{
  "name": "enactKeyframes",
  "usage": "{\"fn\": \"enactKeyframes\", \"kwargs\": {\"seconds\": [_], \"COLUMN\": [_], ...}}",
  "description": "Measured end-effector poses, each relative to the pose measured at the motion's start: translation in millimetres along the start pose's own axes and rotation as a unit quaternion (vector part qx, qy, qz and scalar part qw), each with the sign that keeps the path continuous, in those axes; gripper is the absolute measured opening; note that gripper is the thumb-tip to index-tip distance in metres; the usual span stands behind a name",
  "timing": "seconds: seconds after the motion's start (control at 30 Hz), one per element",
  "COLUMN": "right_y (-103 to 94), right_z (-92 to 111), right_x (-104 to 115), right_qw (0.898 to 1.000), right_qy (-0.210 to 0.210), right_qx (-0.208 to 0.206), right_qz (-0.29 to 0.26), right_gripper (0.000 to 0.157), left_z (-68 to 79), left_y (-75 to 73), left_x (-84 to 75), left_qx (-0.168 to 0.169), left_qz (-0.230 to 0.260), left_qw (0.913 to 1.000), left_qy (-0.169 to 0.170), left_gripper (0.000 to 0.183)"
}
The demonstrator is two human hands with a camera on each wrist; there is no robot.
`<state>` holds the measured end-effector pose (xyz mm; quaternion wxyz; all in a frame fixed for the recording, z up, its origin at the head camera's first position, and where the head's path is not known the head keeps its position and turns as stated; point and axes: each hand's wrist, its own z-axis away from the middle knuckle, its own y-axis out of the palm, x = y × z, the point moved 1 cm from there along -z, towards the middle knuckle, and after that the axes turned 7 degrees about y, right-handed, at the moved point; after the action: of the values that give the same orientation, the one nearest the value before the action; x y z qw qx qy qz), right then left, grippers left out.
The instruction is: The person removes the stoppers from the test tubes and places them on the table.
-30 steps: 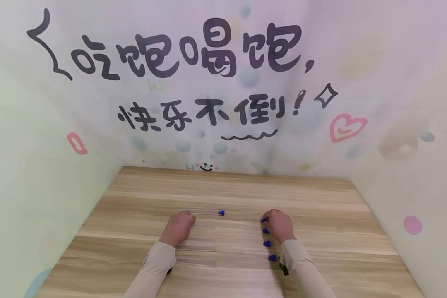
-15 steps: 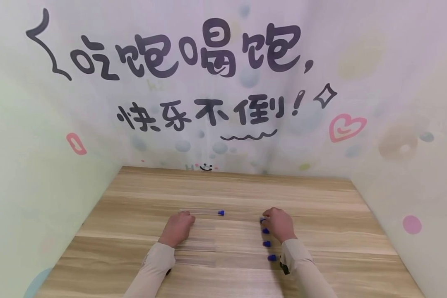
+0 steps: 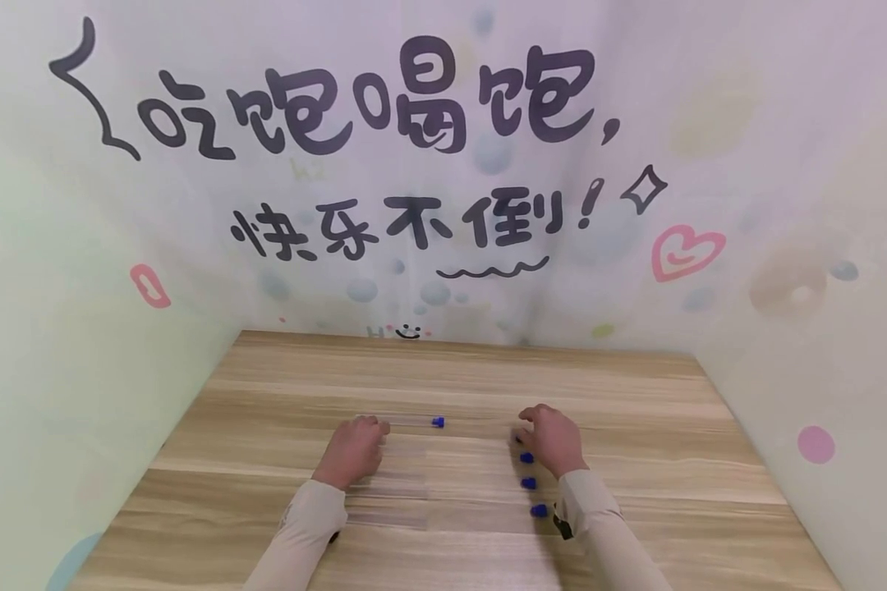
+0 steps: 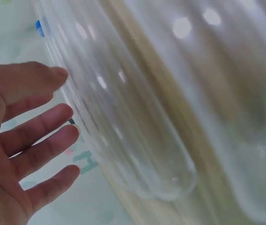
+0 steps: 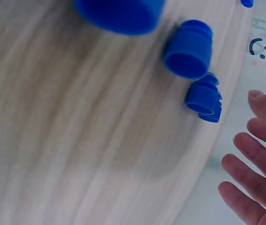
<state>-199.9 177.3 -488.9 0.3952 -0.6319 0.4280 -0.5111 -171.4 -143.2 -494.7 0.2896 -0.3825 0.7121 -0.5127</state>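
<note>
Clear round-bottomed tubes (image 3: 388, 486) (image 4: 128, 108) lie side by side on the wooden table, hard to make out in the head view. The farthest tube (image 3: 406, 420) has a blue cap (image 3: 438, 423) on its right end. My left hand (image 3: 352, 450) (image 4: 34, 126) hovers by that tube's left end, fingers loosely bent and holding nothing. On the right, several loose blue caps (image 3: 528, 483) (image 5: 189, 51) stand in a row running away from me. Above the farthest loose cap, partly hidden, is my right hand (image 3: 554, 439) (image 5: 259, 164), fingers spread and gripping nothing.
The wooden table (image 3: 636, 410) meets a printed backdrop (image 3: 414, 295) at its far edge. Pale walls rise along its left and right sides. The near loose caps lie close to my right sleeve (image 3: 599, 513).
My right hand has lifted slightly away from the farthest loose cap, its thumb and fingers spreading apart. My left hand has barely moved. The caps and tubes stay in place.
</note>
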Motion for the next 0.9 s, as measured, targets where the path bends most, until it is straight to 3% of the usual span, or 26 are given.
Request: {"fn": "enactKeyframes", "kwargs": {"seconds": [0.13,0.33,0.63,0.9], "right_y": [-2.9,-7.5,-13.0,-11.5], "right_z": [-0.6,-1.6,-3.8,-5.0], "right_x": [5.4,18.6,46.0,66.8], "right_qw": [1.0,0.998,0.997,0.996], "right_qy": [-0.009,-0.034,-0.06,-0.078], "right_qx": [-0.021,-0.05,-0.054,-0.045], "right_qz": [0.001,-0.004,-0.008,-0.01], "right_gripper": [0.026,0.03,0.034,0.037], "left_z": [-2.5,-8.6,-22.0,-38.1], "left_y": [-4.2,-13.0,-18.4,-22.9], "left_x": [-2.1,-8.3,-10.7,-10.1], "left_qx": [0.0,-0.017,-0.038,-0.03], "left_qz": [-0.005,-0.02,-0.037,-0.055], "left_qw": [0.9999,0.9996,0.9986,0.9979], "left_qy": [-0.012,-0.014,0.006,0.017], "left_gripper": [0.012,0.026,0.027,0.021]}}
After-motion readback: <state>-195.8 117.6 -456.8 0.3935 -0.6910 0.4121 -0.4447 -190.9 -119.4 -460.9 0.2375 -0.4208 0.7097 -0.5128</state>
